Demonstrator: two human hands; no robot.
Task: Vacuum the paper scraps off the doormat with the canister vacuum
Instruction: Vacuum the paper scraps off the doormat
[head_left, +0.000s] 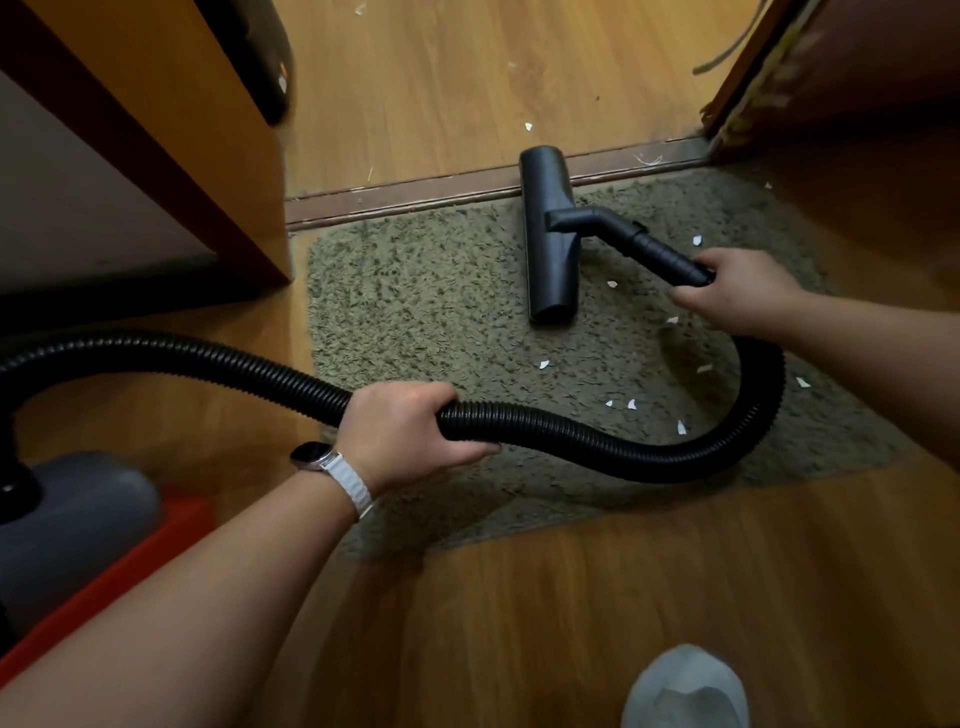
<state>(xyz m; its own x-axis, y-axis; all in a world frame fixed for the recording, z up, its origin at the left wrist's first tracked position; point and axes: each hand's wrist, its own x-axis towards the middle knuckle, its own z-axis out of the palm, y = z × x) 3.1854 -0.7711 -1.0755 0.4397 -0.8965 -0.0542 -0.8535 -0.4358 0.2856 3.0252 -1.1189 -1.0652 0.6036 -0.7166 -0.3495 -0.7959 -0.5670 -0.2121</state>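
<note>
Wooden flooring (597, 597) is filling the bottom of the frame, with a grey-socked foot (685, 691) peeking in at the lower right and the canister vacuum (67, 525) sitting at the lower left edge. Moving up, the left hand (400, 431), a white-strapped watch (332, 467) on its wrist, is closing round the ribbed black hose (571, 426) at mid-frame, lifting the slack as it is looping across the doormat (415, 296). Right of centre, the right hand (737, 291) is clamping the end of the wand (660, 254), steering the floor nozzle (550, 239), which is lying flat on the mat with its far tip over the threshold strip (415, 195). Paper scraps (631, 404) are lying scattered over the mat's right half, between nozzle and hose loop; the left half is looking clean. So we are mid-sweep, I'd say. Next move is probably dragging the nozzle back rightward over those scraps, keeping the hose clear of them. Beyond the threshold, a few stray bits (528, 126) are dotting the far floor.
</note>
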